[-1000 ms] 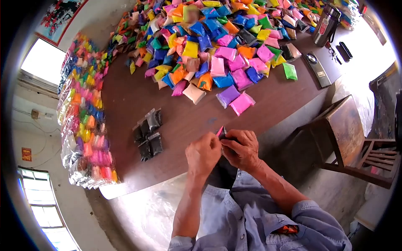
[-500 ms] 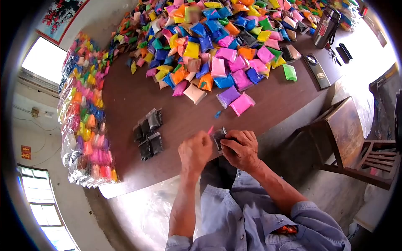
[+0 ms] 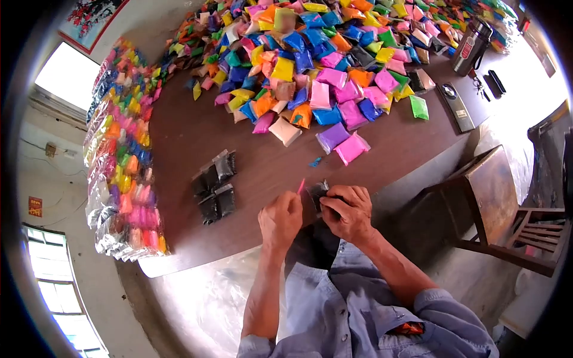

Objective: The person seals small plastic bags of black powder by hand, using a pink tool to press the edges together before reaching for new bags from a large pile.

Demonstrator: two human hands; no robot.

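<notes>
My left hand (image 3: 280, 219) is closed, with a thin pink stick (image 3: 301, 186) poking up from its fingers. I cannot make out what kind of tool the stick is. Just to the right, my right hand (image 3: 349, 210) pinches a small clear packet with black filling (image 3: 317, 192) at the table's near edge. The stick's tip is beside the packet, apart from it. Left of my hands, several similar black packets (image 3: 209, 201) lie grouped on the brown table (image 3: 262, 167).
A large heap of coloured packets (image 3: 283, 70) covers the far table. Bagged packets (image 3: 122, 173) line the left edge. A steel flask (image 3: 471, 48), a flat metallic case (image 3: 456, 107) and keys (image 3: 479, 86) lie right. A wooden chair (image 3: 489, 200) stands right; a blue scrap (image 3: 316, 161) lies ahead.
The view has shifted slightly. More of the black packet shows between my hands, and the pink stick stands out more from my left fingers. Both hands keep their grip.
</notes>
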